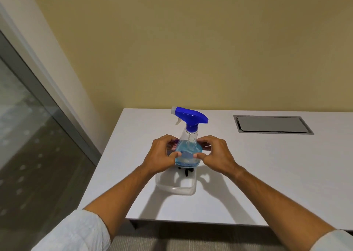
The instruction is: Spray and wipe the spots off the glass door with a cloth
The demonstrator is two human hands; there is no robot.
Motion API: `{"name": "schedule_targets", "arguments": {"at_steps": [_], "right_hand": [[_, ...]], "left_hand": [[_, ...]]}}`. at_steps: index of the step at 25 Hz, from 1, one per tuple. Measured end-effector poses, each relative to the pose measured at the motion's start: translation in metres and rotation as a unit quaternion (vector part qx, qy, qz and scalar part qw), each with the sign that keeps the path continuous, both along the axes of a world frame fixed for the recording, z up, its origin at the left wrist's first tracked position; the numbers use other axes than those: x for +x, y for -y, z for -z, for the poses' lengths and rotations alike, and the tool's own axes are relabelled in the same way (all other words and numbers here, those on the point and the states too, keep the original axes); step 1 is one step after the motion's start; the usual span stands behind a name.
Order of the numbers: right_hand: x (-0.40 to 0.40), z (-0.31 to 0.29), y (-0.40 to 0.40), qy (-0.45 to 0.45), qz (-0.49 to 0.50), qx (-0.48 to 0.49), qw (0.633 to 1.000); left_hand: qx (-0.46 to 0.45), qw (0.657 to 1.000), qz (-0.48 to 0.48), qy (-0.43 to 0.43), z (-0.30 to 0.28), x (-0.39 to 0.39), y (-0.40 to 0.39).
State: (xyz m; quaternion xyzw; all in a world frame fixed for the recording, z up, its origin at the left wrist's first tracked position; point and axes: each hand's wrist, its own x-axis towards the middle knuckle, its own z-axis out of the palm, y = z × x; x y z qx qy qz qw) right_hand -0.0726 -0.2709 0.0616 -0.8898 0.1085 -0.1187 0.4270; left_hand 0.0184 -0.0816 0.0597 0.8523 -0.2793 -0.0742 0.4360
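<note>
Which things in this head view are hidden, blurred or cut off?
- Cloth: not visible anywhere.
- Black object in the clear tub: mostly hidden by the spray bottle.
- Left hand and right hand: fingertips behind the bottle.
- Glass door: cut by the left edge; pale spots blurred.

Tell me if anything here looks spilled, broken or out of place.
Nothing looks spilled or damaged. The spray bottle is upright, held between the left hand and right hand over a clear plastic container on the white table. One oddity: no cloth is clearly visible.
</note>
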Motion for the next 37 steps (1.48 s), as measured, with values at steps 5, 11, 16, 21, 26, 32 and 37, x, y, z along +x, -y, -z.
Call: {"name": "schedule_targets", "arguments": {"at_steps": [5,11,16,21,26,32,37], "right_hand": [[0.009,0.027,-0.033,-0.027,-0.007,0.022,0.999],[0.01,0.069,-0.055,-0.066,-0.004,0.024,0.998],[0.009,0.089,-0.062,-0.087,0.008,0.01,0.996],[0.006,0.1,-0.067,-0.102,0.022,0.006,0.995],[0.004,0.103,-0.071,-0.098,0.036,0.013,0.994],[-0.002,0.103,-0.077,-0.099,0.042,0.007,0.994],[-0.013,0.089,-0.084,-0.088,0.078,-0.124,0.985]], "left_hand": [[0.006,1.0,-0.004,-0.012,0.021,0.002,-0.034],[0.037,0.997,-0.013,-0.061,0.062,0.001,-0.049],[0.054,0.995,-0.01,-0.081,0.084,0.0,-0.051],[0.065,0.994,-0.006,-0.082,0.098,-0.002,-0.051],[0.067,0.994,-0.01,-0.083,0.102,-0.001,-0.05],[0.065,0.994,-0.006,-0.086,0.097,-0.006,-0.051],[0.086,0.996,0.017,-0.014,0.071,-0.019,-0.066]]}}
